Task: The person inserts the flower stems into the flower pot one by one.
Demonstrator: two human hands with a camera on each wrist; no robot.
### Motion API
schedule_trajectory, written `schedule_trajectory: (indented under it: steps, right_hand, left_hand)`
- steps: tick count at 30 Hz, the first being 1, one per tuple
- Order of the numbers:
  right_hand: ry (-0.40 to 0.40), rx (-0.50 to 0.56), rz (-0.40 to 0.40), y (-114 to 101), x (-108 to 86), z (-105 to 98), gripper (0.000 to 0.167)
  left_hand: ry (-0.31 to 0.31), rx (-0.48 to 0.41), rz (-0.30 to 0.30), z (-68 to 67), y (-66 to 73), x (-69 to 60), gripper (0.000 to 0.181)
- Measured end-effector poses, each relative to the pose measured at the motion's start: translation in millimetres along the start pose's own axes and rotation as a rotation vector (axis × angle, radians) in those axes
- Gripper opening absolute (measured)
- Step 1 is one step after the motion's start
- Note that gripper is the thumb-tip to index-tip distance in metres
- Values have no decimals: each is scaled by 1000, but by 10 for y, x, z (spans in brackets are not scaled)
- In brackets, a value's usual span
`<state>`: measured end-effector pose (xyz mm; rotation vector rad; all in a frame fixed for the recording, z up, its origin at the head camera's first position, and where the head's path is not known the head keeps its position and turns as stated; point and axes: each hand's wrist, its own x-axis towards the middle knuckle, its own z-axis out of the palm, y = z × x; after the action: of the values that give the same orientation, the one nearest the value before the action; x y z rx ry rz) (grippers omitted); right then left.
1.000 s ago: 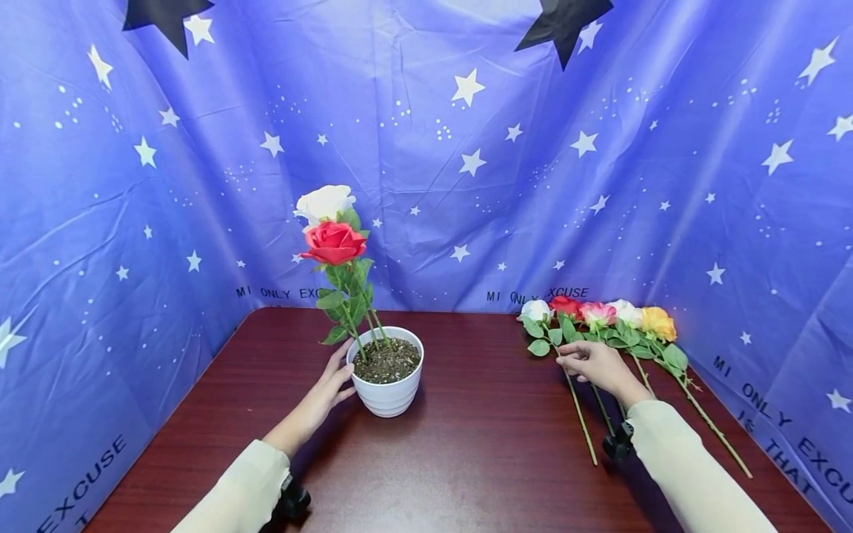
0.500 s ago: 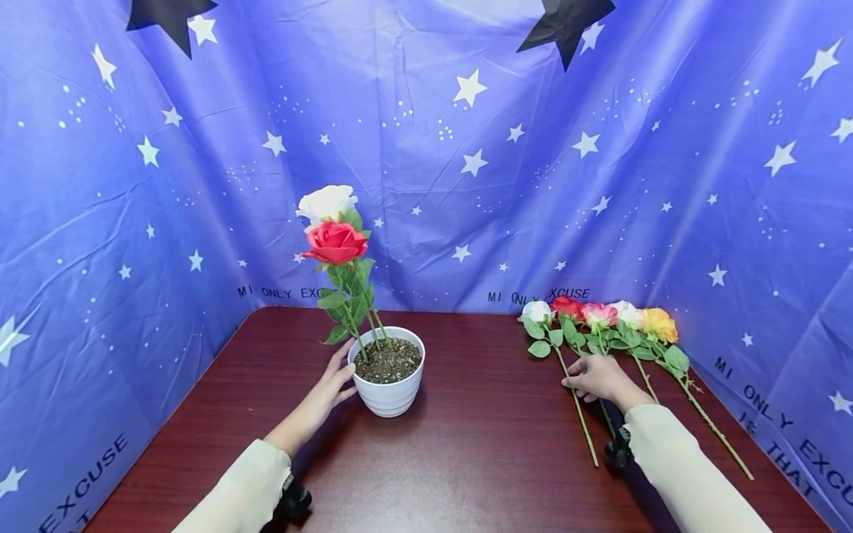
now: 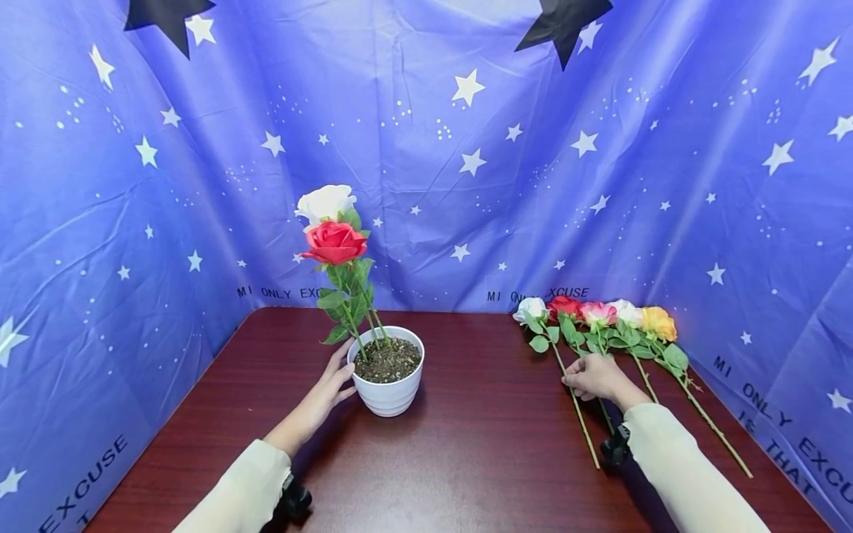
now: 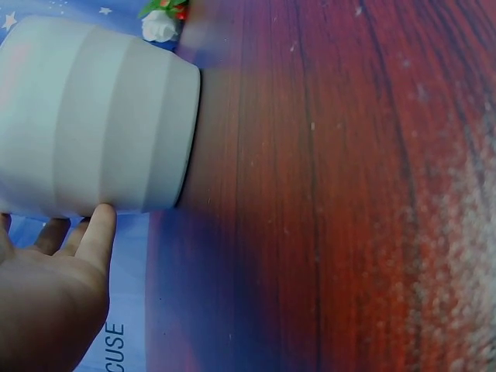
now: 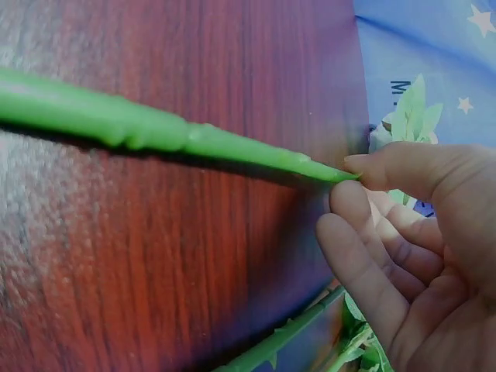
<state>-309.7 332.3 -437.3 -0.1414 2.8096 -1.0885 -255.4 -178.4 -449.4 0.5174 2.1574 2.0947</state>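
On the left, a white ribbed flowerpot (image 3: 386,400) filled with soil holds upright artificial roses, a red rose (image 3: 335,243) and a white rose (image 3: 326,203) showing. My left hand (image 3: 323,396) rests its extended fingers against the pot's left side; the left wrist view shows these fingers (image 4: 98,236) touching the wall. Across the table, my right hand (image 3: 595,376) pinches the green stem (image 5: 155,128) of the leftmost white rose (image 3: 531,311) between thumb and fingertips. That rose lies nearly flat, its lower stem stretching toward me.
Beside the pinched rose lie several others: a red rose (image 3: 565,307), a pink rose (image 3: 598,314), another white rose (image 3: 626,313) and a yellow rose (image 3: 658,323). The dark red wooden table (image 3: 466,444) meets a blue star-printed cloth (image 3: 426,185) around its back and sides.
My right hand has slid down the stem toward me and now pinches it lower; the white rose's head has shifted slightly left. The left hand and pot have stayed put.
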Motion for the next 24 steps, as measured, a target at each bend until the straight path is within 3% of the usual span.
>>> schedule_trajectory:
  steps: [13, 24]
  right_hand:
    - [29, 29, -65, -201, -23, -58, 20]
    - [90, 67, -199, -443, 9, -35, 19]
  left_hand:
    - [3, 9, -7, -9, -3, 4, 59]
    - [-1, 12, -11, -3, -4, 0, 59]
